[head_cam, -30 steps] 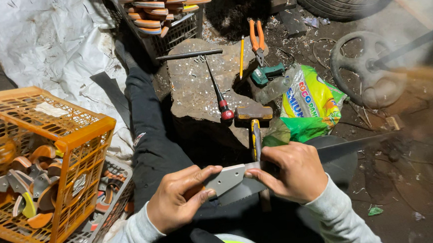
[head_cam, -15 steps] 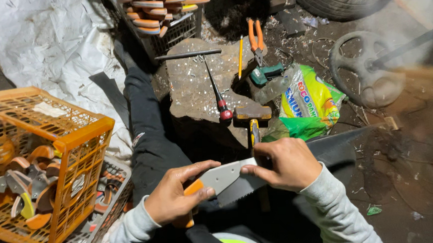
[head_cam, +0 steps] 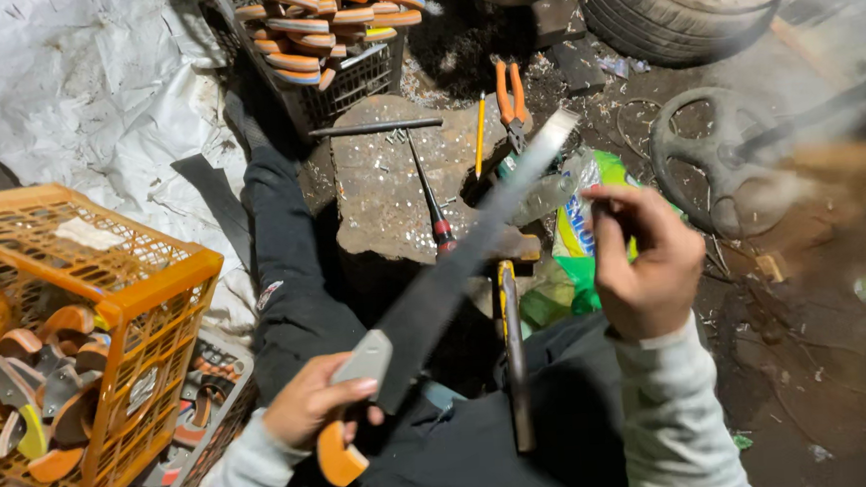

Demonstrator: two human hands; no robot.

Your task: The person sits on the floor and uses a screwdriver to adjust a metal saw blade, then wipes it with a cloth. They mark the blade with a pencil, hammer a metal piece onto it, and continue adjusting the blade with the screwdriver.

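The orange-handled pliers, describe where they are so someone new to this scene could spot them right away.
Start at the flat stone slab in the middle, ahead of the person's knees. Just past its far right corner, the pliers lie on the dirt beside a yellow pencil. Their two orange handles, splayed in a V, set them apart from the dark screwdriver nearby.

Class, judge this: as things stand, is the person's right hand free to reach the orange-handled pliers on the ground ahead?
Probably yes. The right hand is raised beside the long blade, and nothing visibly lies between it and the pliers, though whether it grips something is unclear.
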